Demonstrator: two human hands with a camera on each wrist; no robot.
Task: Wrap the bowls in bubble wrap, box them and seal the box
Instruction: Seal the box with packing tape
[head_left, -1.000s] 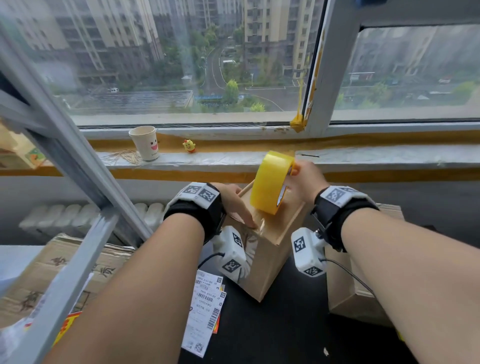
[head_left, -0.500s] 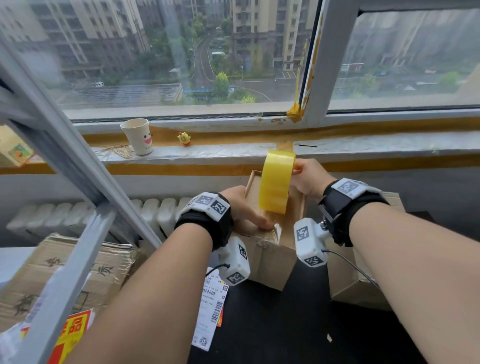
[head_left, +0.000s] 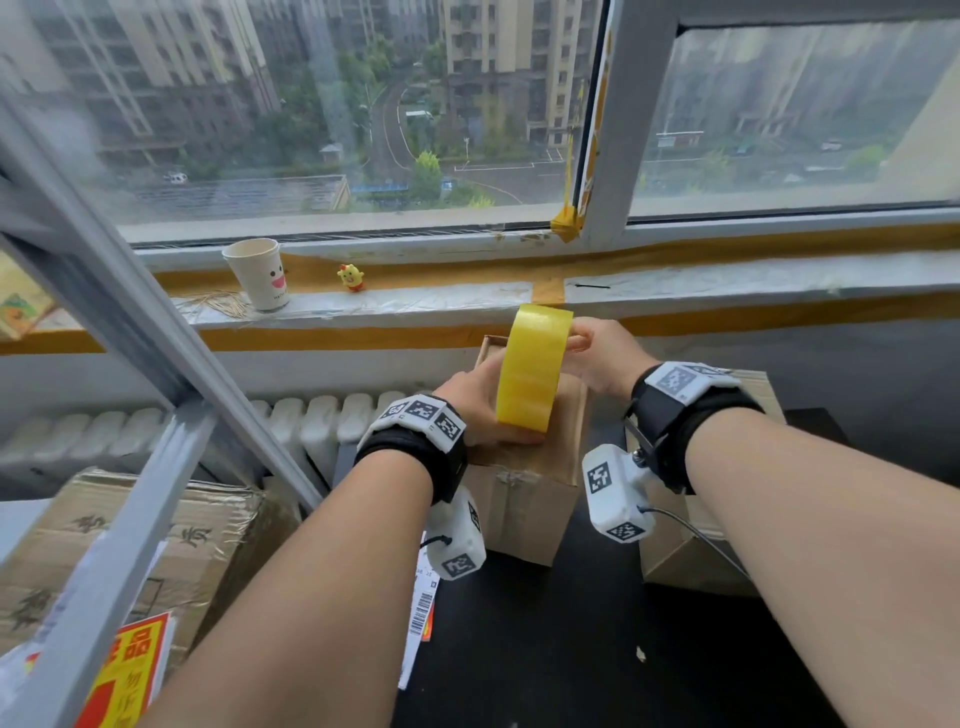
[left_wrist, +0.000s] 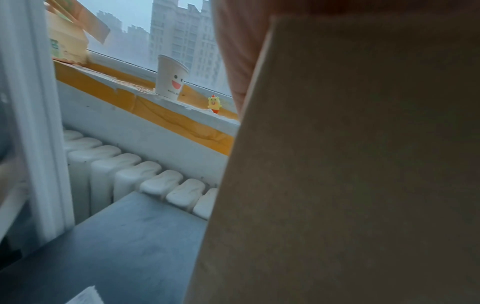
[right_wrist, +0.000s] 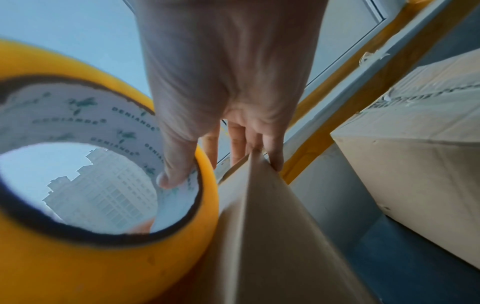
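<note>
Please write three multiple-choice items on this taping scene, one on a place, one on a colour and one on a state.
1. Where does the paper cup stand?
A. on the window sill
B. on the box
C. on the dark table

2. What colour is the tape roll?
A. clear
B. brown
C. yellow

3. How does the right hand hold the roll?
A. flat on its top
B. thumb inside the core, fingers outside
C. it does not touch it

Answers:
1 A, the cup stands on the sill beside a small yellow chick figure.
2 C, the roll is yellow on the cardboard box.
3 B, the right wrist view shows the thumb inside the core.
</note>
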